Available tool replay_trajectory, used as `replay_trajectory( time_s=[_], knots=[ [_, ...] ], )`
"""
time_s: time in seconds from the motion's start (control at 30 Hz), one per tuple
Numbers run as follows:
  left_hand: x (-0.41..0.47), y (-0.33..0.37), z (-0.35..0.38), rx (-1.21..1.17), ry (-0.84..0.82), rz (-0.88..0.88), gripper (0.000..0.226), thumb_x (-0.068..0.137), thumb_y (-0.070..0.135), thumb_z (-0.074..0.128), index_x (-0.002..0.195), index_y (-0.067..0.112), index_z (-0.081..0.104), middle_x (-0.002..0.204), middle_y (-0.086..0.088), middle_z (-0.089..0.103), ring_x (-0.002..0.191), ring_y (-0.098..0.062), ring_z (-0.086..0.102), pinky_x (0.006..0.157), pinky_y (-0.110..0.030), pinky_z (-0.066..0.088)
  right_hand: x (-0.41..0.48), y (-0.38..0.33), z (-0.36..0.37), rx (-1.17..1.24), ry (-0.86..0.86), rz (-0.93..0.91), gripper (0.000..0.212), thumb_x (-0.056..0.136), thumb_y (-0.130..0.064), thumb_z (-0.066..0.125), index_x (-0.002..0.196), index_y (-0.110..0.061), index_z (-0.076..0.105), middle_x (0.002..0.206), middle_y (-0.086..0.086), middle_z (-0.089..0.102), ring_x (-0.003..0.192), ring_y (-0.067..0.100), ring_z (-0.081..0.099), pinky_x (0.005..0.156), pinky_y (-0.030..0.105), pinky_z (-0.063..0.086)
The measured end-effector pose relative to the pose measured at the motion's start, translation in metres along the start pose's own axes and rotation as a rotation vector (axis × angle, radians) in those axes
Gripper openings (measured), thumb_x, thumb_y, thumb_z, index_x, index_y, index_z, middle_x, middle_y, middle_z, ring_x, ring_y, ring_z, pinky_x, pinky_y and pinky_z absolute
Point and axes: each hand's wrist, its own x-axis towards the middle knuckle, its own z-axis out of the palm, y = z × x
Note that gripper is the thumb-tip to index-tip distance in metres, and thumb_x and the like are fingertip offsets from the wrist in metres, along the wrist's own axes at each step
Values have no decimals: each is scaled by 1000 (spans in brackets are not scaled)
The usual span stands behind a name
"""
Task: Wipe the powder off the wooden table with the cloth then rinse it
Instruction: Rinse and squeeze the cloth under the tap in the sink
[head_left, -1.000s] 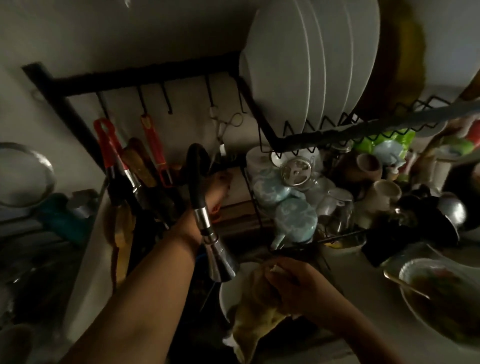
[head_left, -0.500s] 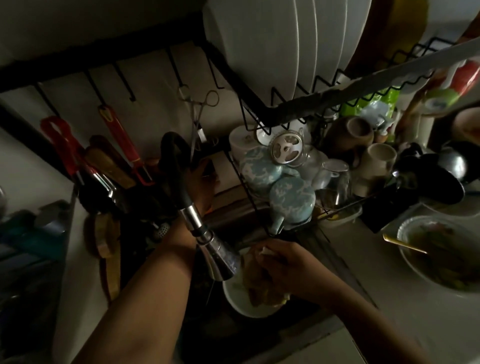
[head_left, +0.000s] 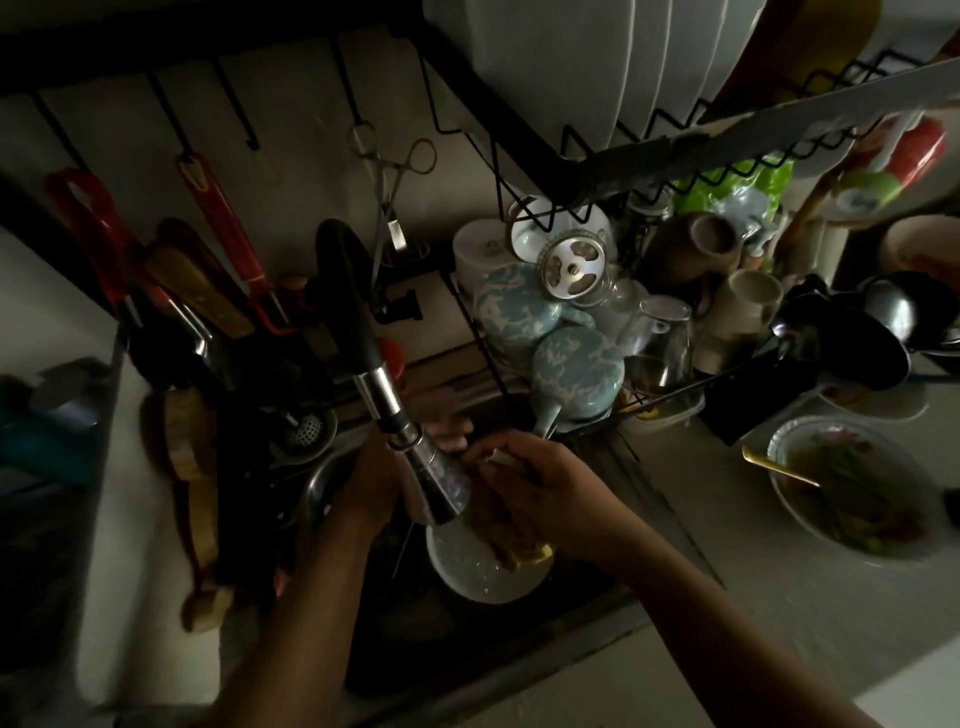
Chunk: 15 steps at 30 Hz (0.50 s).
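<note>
Left hand (head_left: 371, 486): blurred, partly hidden by faucet head (head_left: 439, 483).
Cloth (head_left: 511, 543): largely covered by right hand (head_left: 545, 488).
Plates (head_left: 571, 67): cut off at top edge.

Dim kitchen sink (head_left: 318, 480): R hand (head_left: 545, 488) grips yellow cloth (head_left: 514, 543) under faucet head (head_left: 436, 483), over white plate (head_left: 467, 569); L hand (head_left: 374, 486), blurred, behind faucet. Cups (head_left: 576, 374) stacked beyond.

Both arms bare: left forearm (head_left: 311, 597) and right forearm (head_left: 701, 597) uncovered as far up as the view reaches. Left hand (head_left: 374, 488) and right hand (head_left: 545, 488) ungloved. Light poor; fingernails not readable.
</note>
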Motion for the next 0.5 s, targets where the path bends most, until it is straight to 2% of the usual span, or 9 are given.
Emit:
replay_trajectory(
  time_s=[0.03,0.1,0.17,0.2,0.27,0.33,0.4,0.47,0.5],
  knots=[
    [-8,-12,2,25,-55,2,14,102,13,46,105,23,55,77,19,70,66,15,60,70,-13,46,2,2,3,1,0,10,19,101,-17,55,105,-32,66,76,-1,70,60,9,65,54,25,51],
    [-8,-67,-9,20,-117,-155,40,100,12,51,135,27,41,110,16,61,81,13,57,77,-11,41,6,6,10,-39,-13,32,23,101,-16,56,102,-39,63,73,-14,68,60,0,64,56,19,49],
    [-16,-99,-15,-84,-158,-289,59,93,30,61,147,20,40,141,-6,53,112,-9,61,94,-24,48,10,13,15,-84,-4,51,24,98,-15,60,103,-39,63,84,-13,69,72,2,67,64,23,54],
    [-15,-114,-20,-118,-110,-318,62,89,42,64,143,21,45,145,-9,50,122,-18,58,96,-34,50,11,18,17,-108,6,58,24,97,-14,61,107,-36,64,90,-9,70,78,4,68,70,26,57],
    [-21,-128,-27,-173,-158,-262,55,86,54,62,136,33,52,137,6,58,126,-15,55,92,-35,51,13,28,22,-172,16,90,27,94,-8,62,116,-24,65,94,-7,68,83,7,67,74,26,58],
    [-36,-107,-13,-112,-187,-202,64,75,58,71,132,36,55,133,12,61,125,-15,56,92,-40,51,14,37,28,-229,24,109,29,91,-3,61,116,-18,65,93,-4,68,80,11,67,72,28,58],
    [-38,-104,-10,-145,-194,-112,57,73,45,76,125,31,60,128,5,65,118,-19,62,91,-48,52,14,44,32,-257,28,94,27,89,0,60,110,-16,65,85,-8,64,72,7,63,65,25,53],
    [-40,-100,-6,-197,-94,-86,35,86,23,68,120,30,63,122,3,68,114,-21,65,87,-47,54,12,52,33,-209,24,91,32,88,3,59,106,-24,63,85,-14,60,71,-2,59,65,20,48],
    [-38,-103,-7,-215,-39,-90,32,92,13,61,120,30,63,122,2,69,113,-21,65,87,-46,54,10,55,34,-153,29,105,38,89,5,58,105,-30,61,88,-14,61,73,-3,60,65,20,49]
  ],
)
